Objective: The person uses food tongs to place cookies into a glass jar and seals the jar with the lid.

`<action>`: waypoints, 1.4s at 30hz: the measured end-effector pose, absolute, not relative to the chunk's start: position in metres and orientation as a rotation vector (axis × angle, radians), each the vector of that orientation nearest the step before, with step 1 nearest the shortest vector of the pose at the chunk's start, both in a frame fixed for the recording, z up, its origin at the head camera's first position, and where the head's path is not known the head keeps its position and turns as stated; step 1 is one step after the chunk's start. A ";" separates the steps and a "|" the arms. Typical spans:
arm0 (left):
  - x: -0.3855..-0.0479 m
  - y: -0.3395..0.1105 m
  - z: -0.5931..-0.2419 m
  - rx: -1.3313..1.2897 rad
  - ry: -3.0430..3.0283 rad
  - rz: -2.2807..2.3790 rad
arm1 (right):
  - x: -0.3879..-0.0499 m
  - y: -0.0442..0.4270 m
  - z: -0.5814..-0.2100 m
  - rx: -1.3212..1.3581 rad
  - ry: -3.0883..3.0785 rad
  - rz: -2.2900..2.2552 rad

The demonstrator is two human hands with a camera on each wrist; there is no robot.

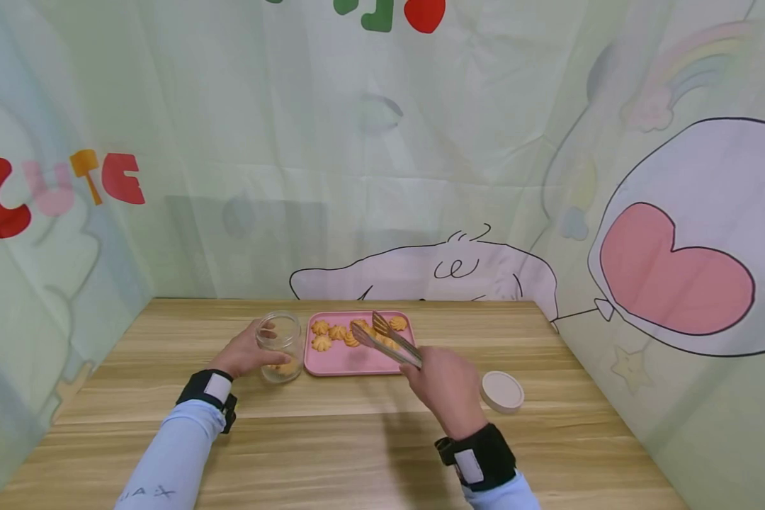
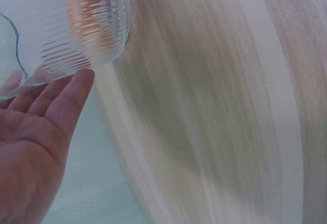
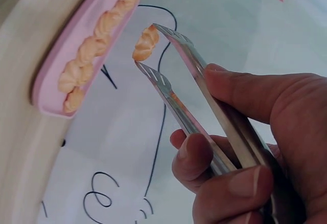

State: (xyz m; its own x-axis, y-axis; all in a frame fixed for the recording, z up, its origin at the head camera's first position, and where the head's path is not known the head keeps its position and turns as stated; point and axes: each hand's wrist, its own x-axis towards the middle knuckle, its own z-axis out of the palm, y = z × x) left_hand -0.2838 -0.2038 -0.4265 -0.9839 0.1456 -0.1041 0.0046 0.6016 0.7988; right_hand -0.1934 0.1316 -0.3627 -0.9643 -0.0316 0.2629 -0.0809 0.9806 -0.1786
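My left hand (image 1: 248, 353) holds a clear glass jar (image 1: 279, 375), thumb across the near side and fingers behind. The jar stands uncovered left of the tray, with some cookie low inside; its ribbed wall shows close up in the left wrist view. My right hand (image 1: 448, 388) grips metal tongs (image 3: 225, 116), whose tips reach over the pink tray (image 1: 357, 365). Between those tips a piped golden cookie (image 3: 146, 43) is pinched, raised above the tray in the right wrist view. Several similar cookies (image 1: 321, 343) lie on the tray.
A round whitish lid (image 1: 502, 392) lies on the wooden table (image 1: 331, 446), to the right of my right hand. Behind the table's far edge hangs a printed cloth backdrop (image 1: 229, 248), with more cloth at both sides.
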 end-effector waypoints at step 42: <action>-0.283 -0.205 -0.424 0.153 2.620 1.363 | -0.195 0.036 -0.314 0.430 -2.652 0.164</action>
